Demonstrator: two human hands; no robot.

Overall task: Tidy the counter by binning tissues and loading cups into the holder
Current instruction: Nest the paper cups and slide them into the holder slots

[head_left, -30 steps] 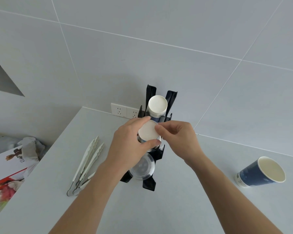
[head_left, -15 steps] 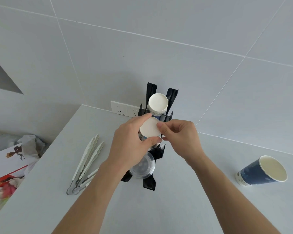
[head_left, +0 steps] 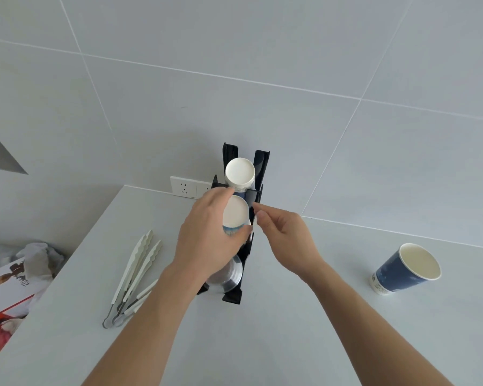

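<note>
A black cup holder (head_left: 260, 165) stands at the back of the counter against the wall. An upside-down paper cup (head_left: 239, 171) sits in its rear slot, white base up. My left hand (head_left: 207, 235) grips a second upside-down cup (head_left: 235, 213) in the middle slot. My right hand (head_left: 283, 235) hovers just right of that cup, fingers loosely curled and holding nothing. A clear plastic cup (head_left: 227, 275) lies in the front slot. A blue paper cup (head_left: 405, 270) lies on its side at the right.
White tongs (head_left: 134, 274) lie left of the holder. Crumpled tissues (head_left: 38, 260) and a printed box (head_left: 3, 299) fill a bin past the counter's left edge. A wall socket (head_left: 186, 186) sits behind the holder.
My right hand has let go of the middle cup and drawn slightly to the right. My left hand still holds that cup in the holder.
</note>
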